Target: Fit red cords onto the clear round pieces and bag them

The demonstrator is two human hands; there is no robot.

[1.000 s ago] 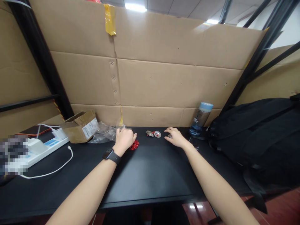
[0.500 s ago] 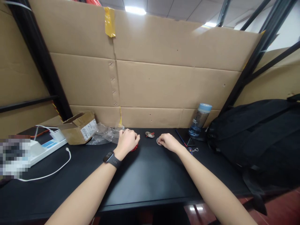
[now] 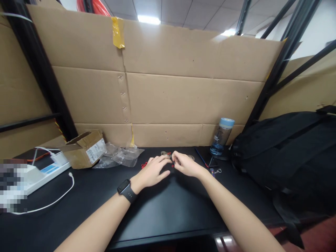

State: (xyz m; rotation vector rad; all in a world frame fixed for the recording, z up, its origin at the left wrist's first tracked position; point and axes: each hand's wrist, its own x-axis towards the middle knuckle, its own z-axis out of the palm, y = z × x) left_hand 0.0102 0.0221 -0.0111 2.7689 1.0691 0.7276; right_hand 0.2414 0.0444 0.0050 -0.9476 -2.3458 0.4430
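Note:
My left hand (image 3: pixel 153 170), with a dark watch (image 3: pixel 126 189) on its wrist, reaches flat over the black table, its fingers stretched out and the thumb apart. Its fingertips come close to my right hand (image 3: pixel 184 164), whose thumb and fingers are pinched together. A small dark and red bit shows at the right fingertips; its kind is hard to make out. Just behind the hands lie round metal discs (image 3: pixel 165 153) with a bit of red on them. Another disc (image 3: pixel 191 157) is partly hidden behind my right hand. Red cord (image 3: pixel 144 165) lies beside my left fingers.
Clear plastic wrapping (image 3: pixel 123 156) and an open cardboard box (image 3: pixel 83 148) stand left, near a white power strip (image 3: pixel 47 175) and cable (image 3: pixel 63 191). At right are a water bottle (image 3: pixel 222 136), a pen (image 3: pixel 201 157), a keychain (image 3: pixel 215 171) and a black backpack (image 3: pixel 286 157).
My left hand has moved right and stretched its fingers, uncovering the red cord. My right hand has let go of a disc, which now lies further right, and come nearer my left.

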